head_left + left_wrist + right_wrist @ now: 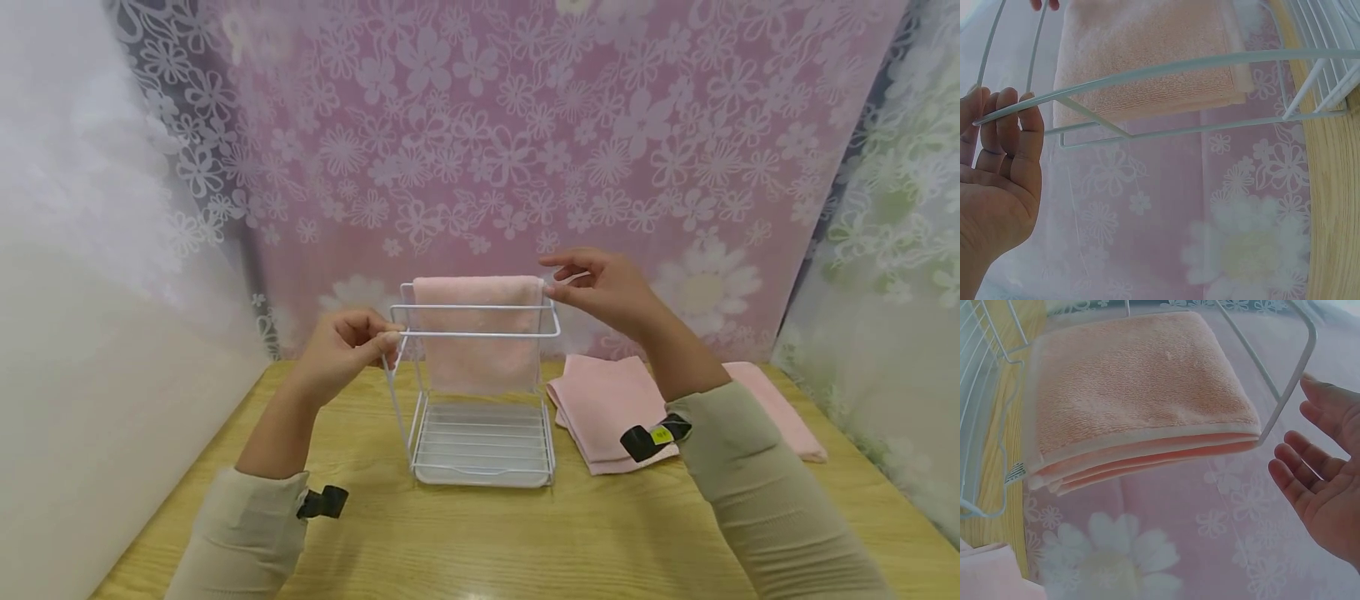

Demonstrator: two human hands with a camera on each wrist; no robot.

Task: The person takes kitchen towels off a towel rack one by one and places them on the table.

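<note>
A white wire rack (pixel 480 335) stands on the table, with a flat white tray (pixel 483 479) at its base. Over its rear bar hangs a folded pink towel (pixel 480 358), whose layered edges show in the right wrist view (pixel 1147 381). My left hand (pixel 345 350) pinches the rack's front left top corner between thumb and fingers, as the left wrist view also shows. Close by the towel's upper right corner is my right hand (pixel 607 292), its fingers loosely extended. In the right wrist view that hand (pixel 1329 469) holds nothing and sits just beside the rack's wire.
Right of the rack, folded pink towels (pixel 607 408) lie on the wooden table (pixel 480 550). Another pink towel (pixel 776 408) lies farther right, partly behind my right arm. A floral curtain (pixel 487 150) hangs behind the table, with pale side walls.
</note>
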